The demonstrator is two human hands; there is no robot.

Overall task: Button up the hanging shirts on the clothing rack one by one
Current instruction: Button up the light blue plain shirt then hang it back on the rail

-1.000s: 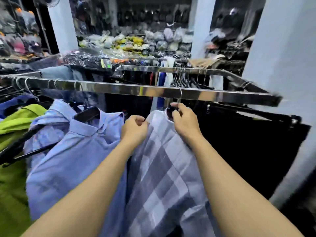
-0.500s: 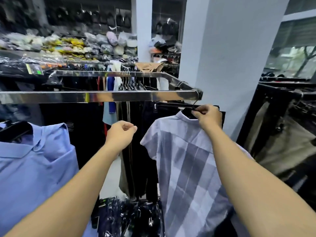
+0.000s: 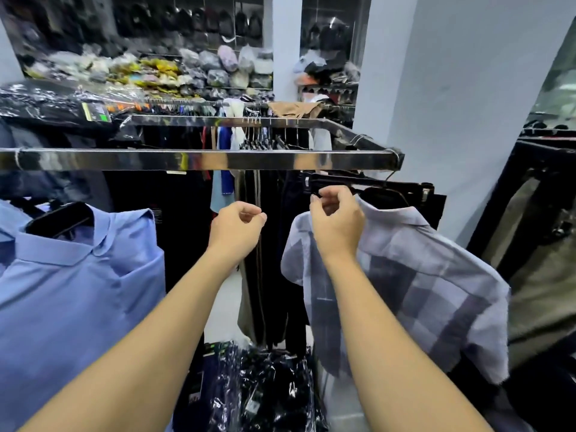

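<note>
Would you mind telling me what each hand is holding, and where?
Right hand pinches the plaid shirt at its collar by the hanger; left hand holds nothing.

Two bare hands are seen: the left hand [image 3: 237, 227] and the right hand [image 3: 337, 224]. Two short-sleeved collared shirts are counted in the foreground, one plain light-blue cotton shirt [image 3: 71, 307] and one grey-and-lilac checked shirt [image 3: 420, 285]. Each is carried on one black plastic hanger, so two are counted, the left hanger [image 3: 59, 218] and the right hanger [image 3: 385, 196]. Two long chrome metal rack rails are counted, a near rail [image 3: 199, 159] and a far rail [image 3: 193, 120]. Two white square pillars are seen, a narrow one [image 3: 286, 42] and a broad one [image 3: 452, 104]. The plastic-wrapped bundles on the back shelves are too many and too blurred to be counted
</note>
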